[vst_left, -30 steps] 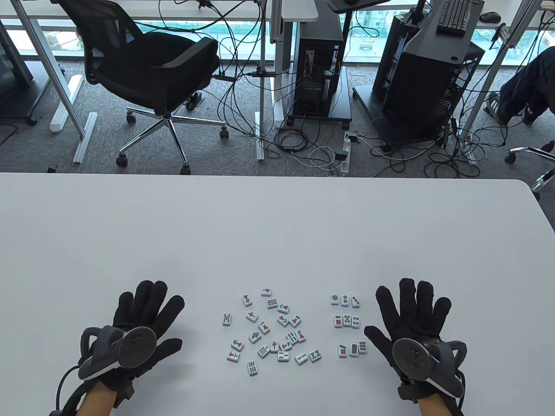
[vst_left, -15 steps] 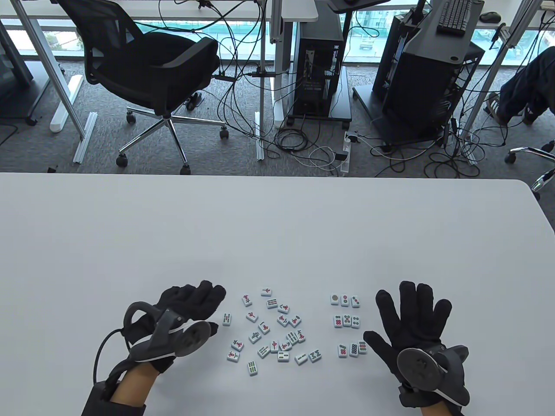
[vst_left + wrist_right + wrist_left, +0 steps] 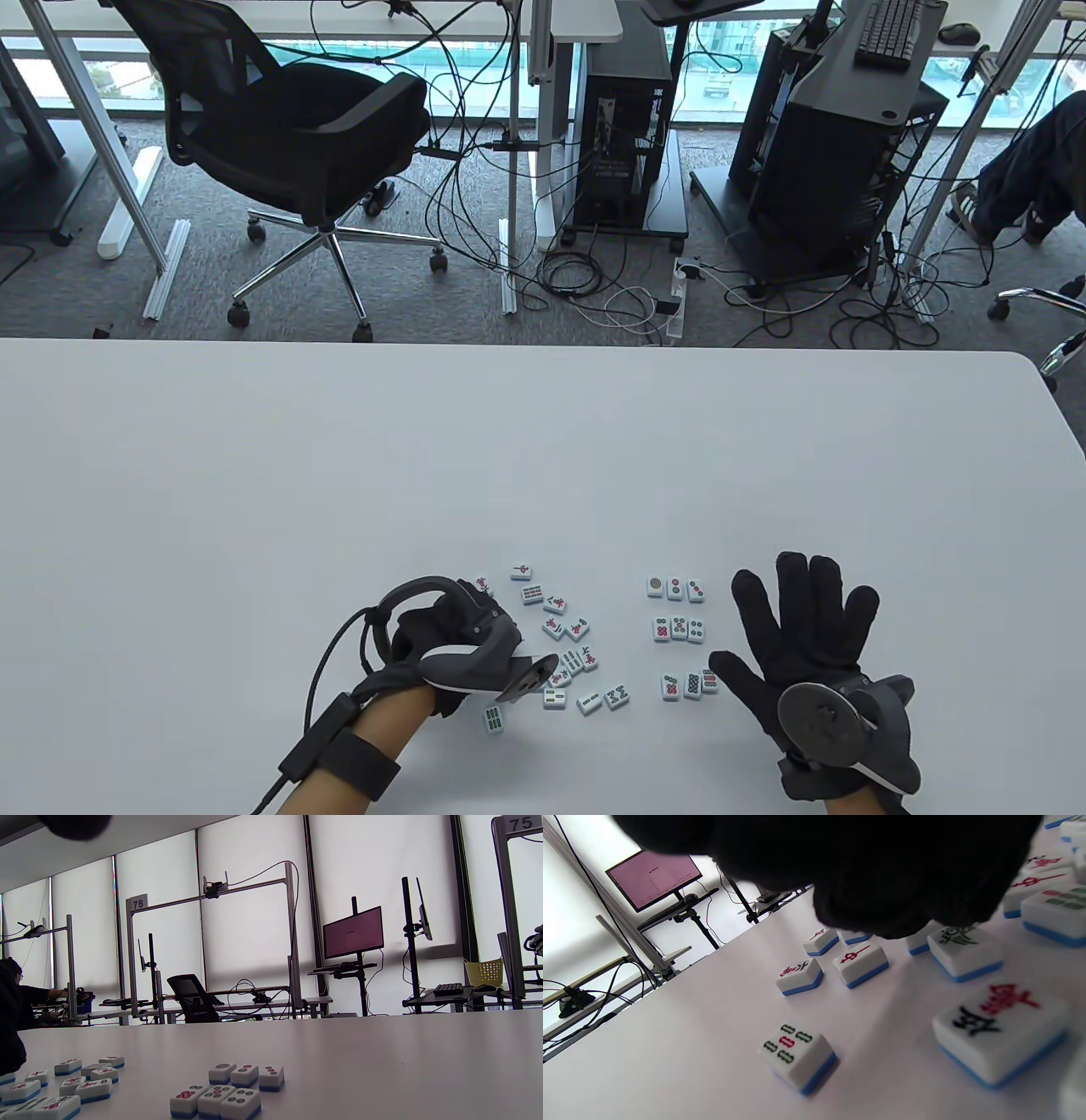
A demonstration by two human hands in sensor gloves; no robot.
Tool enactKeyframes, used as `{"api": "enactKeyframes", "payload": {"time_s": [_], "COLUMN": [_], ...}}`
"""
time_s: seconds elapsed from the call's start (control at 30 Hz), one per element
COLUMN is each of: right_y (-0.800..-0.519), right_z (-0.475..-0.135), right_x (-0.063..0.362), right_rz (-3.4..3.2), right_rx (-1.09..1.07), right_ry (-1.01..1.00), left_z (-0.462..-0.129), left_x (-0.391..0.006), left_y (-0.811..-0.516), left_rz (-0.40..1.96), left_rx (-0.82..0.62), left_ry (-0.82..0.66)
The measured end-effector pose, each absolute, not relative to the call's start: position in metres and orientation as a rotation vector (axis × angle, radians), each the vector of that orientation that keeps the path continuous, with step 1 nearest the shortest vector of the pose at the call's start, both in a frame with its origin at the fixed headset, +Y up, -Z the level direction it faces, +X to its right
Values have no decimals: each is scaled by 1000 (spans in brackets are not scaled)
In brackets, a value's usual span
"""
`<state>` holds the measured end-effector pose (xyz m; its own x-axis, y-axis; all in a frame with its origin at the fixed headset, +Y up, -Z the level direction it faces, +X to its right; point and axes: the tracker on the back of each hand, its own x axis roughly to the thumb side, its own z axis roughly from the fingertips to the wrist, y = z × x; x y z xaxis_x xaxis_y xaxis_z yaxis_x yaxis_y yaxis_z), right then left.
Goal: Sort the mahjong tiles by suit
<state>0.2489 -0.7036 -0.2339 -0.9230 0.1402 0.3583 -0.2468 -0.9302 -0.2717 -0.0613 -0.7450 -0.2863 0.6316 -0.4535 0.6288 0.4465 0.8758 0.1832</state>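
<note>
The left hand [image 3: 458, 645] hangs over the loose tiles [image 3: 567, 658] scattered on the table [image 3: 543, 458]; whether its fingers grip a tile cannot be told. To the right, dot tiles [image 3: 679, 628] lie sorted in three rows. The right hand [image 3: 806, 654] lies flat beside them, fingers spread, holding nothing.

We see small white mahjong tiles with blue backs, all lying face up on the white table. The loose tiles [image 3: 567, 647] form a scattered cluster at lower centre of the table view, set at mixed angles, showing red characters and green bamboo marks; several are hidden under the glove. The sorted dot tiles [image 3: 679, 628] lie right of the cluster, in three short rows of three, each row's tiles side by side
</note>
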Motion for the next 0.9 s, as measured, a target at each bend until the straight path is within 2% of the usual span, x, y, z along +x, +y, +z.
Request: {"api": "enactKeyframes", "payload": {"time_s": [0.47,0.67,0.9], "right_y": [-705,-705,-705], "right_z": [-234,-234,-234], "right_x": [247,246,246], "right_rz": [2868,2868,2863], "right_rx": [511,523,523], "right_ry": [-457,-463,-463], "left_z": [-283,-282,-277], "left_x": [-56,-55,-57], "left_y": [-754,-751,-740], "left_rz": [-514,-496,-508], "left_rx": [-47,-106,-68], "left_ry": [-700,-633,-562]}}
